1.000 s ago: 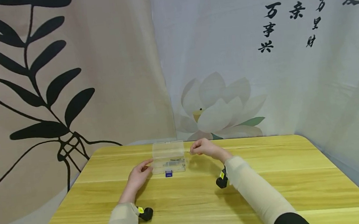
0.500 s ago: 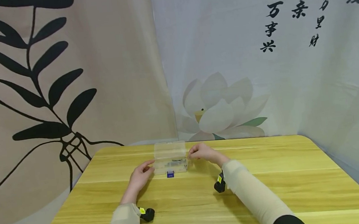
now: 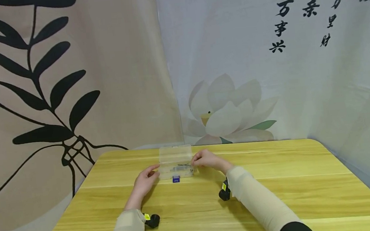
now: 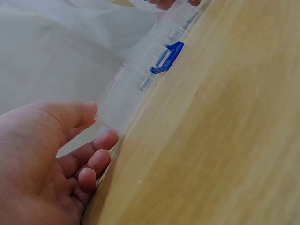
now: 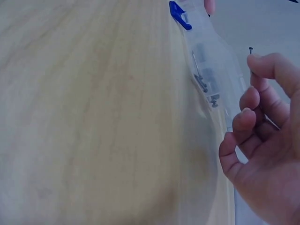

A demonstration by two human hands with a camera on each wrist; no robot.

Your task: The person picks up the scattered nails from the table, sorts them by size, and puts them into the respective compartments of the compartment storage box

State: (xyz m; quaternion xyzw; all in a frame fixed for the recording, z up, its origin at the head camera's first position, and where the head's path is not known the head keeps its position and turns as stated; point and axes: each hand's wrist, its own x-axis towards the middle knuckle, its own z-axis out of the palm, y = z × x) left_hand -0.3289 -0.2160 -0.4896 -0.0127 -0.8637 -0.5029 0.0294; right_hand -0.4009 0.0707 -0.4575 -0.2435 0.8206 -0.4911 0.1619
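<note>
A clear plastic compartment box (image 3: 167,173) sits near the table's far edge, its lid (image 3: 175,154) raised at the back and a blue latch (image 3: 176,179) hanging at the front. My left hand (image 3: 145,180) holds the box's left end, thumb tip at its upper corner and fingertips low beside it. Thumb and index finger of my right hand (image 5: 269,122) pinch a small dark screw (image 5: 251,49), its head sticking up. This hand is at the box's right end. Dark metal hardware (image 5: 201,83) shows through the wall, including a long thin piece.
The wood-grain table (image 3: 188,215) extends toward me and to both sides. A printed cloth backdrop (image 3: 128,80) hangs just behind its far edge. Black wrist cameras (image 3: 153,221) hang beneath both forearms.
My right hand has moved left and slightly down, from beside the box to its right end, still pinching. The left hand stays at the left end.
</note>
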